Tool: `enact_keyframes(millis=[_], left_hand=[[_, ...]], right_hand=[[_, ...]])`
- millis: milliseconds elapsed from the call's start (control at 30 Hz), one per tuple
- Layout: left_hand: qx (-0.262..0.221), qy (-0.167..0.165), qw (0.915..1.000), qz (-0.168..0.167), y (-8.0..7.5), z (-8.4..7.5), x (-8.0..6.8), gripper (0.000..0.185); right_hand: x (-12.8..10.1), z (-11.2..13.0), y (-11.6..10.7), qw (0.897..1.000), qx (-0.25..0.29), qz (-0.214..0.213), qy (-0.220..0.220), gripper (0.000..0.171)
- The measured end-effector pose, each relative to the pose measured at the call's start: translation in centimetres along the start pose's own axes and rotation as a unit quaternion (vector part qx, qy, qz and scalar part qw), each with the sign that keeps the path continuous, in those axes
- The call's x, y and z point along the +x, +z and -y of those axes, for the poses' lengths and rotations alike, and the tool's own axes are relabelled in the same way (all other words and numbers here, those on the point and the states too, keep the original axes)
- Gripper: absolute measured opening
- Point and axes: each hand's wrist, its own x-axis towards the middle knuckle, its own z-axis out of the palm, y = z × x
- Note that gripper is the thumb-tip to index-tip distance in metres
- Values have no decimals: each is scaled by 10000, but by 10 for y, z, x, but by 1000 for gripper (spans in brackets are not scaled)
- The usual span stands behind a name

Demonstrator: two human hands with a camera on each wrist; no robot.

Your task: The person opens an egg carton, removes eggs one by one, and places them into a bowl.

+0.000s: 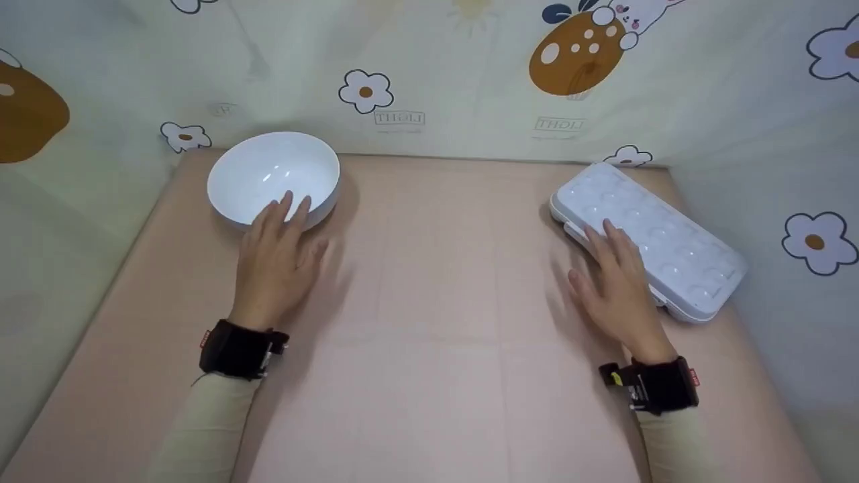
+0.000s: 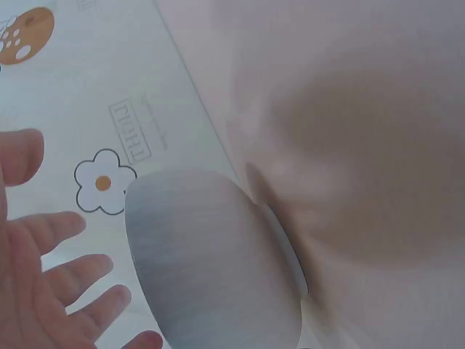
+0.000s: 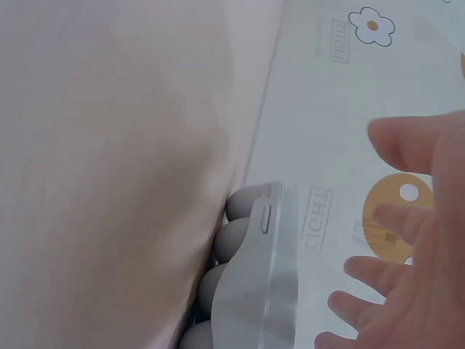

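Note:
A white bowl stands at the back left of the table. My left hand is at its near side, fingers spread and overlapping the rim in the head view; in the left wrist view the fingers show above the bowl's outer wall, holding nothing. On the right lies a closed white egg box with a dimpled lid, set at a slant. My right hand hovers by its near left edge with fingers extended. From the right wrist view, rounded cups show under the lid's side.
A pale pink cloth covers the table. Behind it and along both sides hangs a light curtain printed with flowers and brown shapes. A black wrist camera is strapped on the left wrist, another camera on the right.

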Motion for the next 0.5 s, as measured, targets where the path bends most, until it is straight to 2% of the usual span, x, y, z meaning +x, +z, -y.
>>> enact_keyframes(millis=[167, 300, 400, 500], left_hand=[[-577, -496, 9963, -391, -24, 18, 10, 59], [-1075, -1167, 9860, -516, -40, 40, 23, 58], [-1541, -1761, 9716, -365, -49, 60, 36, 61], [-2054, -2423, 9482, -63, -56, 78, 46, 71]], right_hand=[[8, 5, -5, 9928, 1161, -280, -95, 64], [14, 13, -9, 9752, 2208, 3, 152, 61], [24, 25, -10, 9515, 3006, 370, 538, 61], [36, 38, -5, 9256, 3637, 672, 807, 63]])
